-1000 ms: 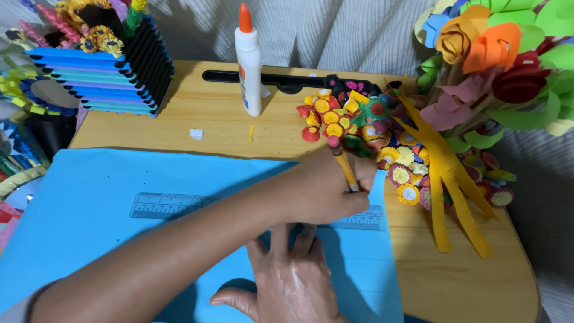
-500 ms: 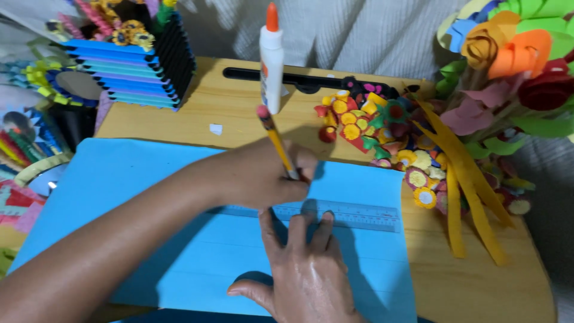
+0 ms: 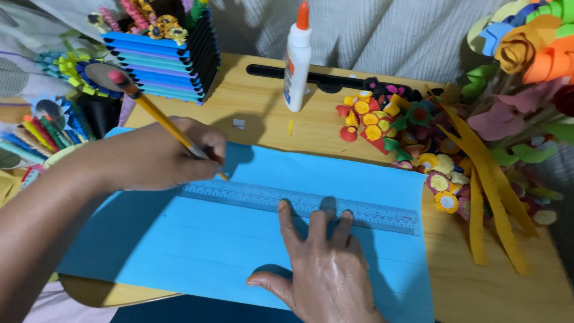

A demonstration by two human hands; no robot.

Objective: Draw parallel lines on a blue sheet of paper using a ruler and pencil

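Pressing flat on the clear ruler (image 3: 299,204), the right hand (image 3: 326,269) lay palm down at the near edge of the scene, its spread fingers (image 3: 288,220) touching the ruler's near edge and the thumb extended to the left; the hand was open and gripped nothing. That spread appeared to serve to pin the ruler against the sheet of blue paper (image 3: 209,251) so that it could not slide. The ruler lay across the far part of the sheet, running left to right and tilted slightly nearer toward the right. The left hand (image 3: 152,155) reached in from the left and was closed around a yellow pencil (image 3: 161,122), held in a writing grip with the pink eraser end pointing far and left. The pencil tip met the paper just at the ruler's far edge near its left end, a position consistent with using that edge as a guide. The blue paper covered most of the near side of the wooden table (image 3: 263,113). A white glue bottle (image 3: 296,60) with an orange cap stood upright on the far side, well apart from both hands. A heap of small paper flowers (image 3: 394,128) and several yellow paper strips (image 3: 484,197) lay to the right, just beside the sheet. A blue and black holder (image 3: 164,66) stood at the far left.
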